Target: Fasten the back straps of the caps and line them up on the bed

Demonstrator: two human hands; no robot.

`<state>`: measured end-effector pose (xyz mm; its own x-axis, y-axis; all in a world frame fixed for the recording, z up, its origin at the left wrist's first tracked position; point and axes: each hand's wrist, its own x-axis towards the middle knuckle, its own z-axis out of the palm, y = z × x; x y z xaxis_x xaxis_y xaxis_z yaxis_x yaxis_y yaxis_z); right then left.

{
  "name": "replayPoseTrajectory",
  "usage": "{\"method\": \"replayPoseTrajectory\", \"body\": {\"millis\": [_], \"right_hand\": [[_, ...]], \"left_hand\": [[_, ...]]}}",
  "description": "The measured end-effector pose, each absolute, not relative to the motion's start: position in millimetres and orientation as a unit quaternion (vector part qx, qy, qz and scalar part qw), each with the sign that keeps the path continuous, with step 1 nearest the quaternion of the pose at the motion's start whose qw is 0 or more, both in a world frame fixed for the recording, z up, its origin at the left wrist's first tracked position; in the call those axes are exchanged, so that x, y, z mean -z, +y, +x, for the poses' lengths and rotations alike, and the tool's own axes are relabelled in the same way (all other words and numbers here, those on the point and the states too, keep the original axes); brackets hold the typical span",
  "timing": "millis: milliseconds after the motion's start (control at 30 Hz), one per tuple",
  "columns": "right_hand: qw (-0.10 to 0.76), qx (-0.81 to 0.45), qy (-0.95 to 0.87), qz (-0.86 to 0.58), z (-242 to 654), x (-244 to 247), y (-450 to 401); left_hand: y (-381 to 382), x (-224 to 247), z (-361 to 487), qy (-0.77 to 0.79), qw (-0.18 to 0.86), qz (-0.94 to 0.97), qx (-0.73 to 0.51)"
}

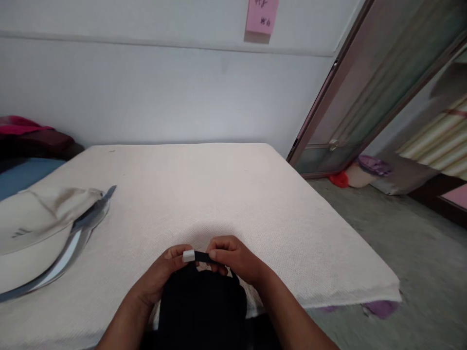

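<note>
Low in the middle of the view is a black cap-like item (202,308), near the front edge of the covered surface. A narrow black strap (203,257) with a white end piece (188,256) stretches across its top. My left hand (166,267) pinches the strap beside the white piece. My right hand (235,257) grips the strap's other side between thumb and fingers. Both hands are close together, and the lower part of the black item blends into dark clothing.
A pale textured cover (204,189) lies over the broad surface. Light caps (34,228) are stacked at the left, by blue and red cloth. A white wall (164,92) stands behind, with a pink note (261,17). A framed door (339,97) is at the right.
</note>
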<state>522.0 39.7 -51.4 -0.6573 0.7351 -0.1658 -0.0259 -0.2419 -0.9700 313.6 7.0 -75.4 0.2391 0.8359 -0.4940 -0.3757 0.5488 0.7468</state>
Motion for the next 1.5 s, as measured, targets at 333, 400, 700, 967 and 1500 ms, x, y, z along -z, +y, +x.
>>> {"method": "replayPoseTrajectory", "body": {"millis": [333,400,700,967,1500], "right_hand": [[0.217,-0.728,-0.579,-0.295,528,55,43],[0.212,-0.729,-0.583,-0.291,529,54,43],[0.205,-0.769,-0.55,-0.253,526,58,44],[0.198,-0.771,-0.546,-0.261,525,54,43],[0.213,-0.787,-0.516,-0.263,523,60,41]], "left_hand": [[6,78,314,0.477,0.749,0.245,-0.389],[6,77,314,0.477,0.752,0.25,-0.38],[6,77,322,0.45,0.779,0.312,-0.304],[6,79,325,0.472,0.758,0.345,-0.288],[10,69,336,0.411,0.772,0.355,-0.33]]}}
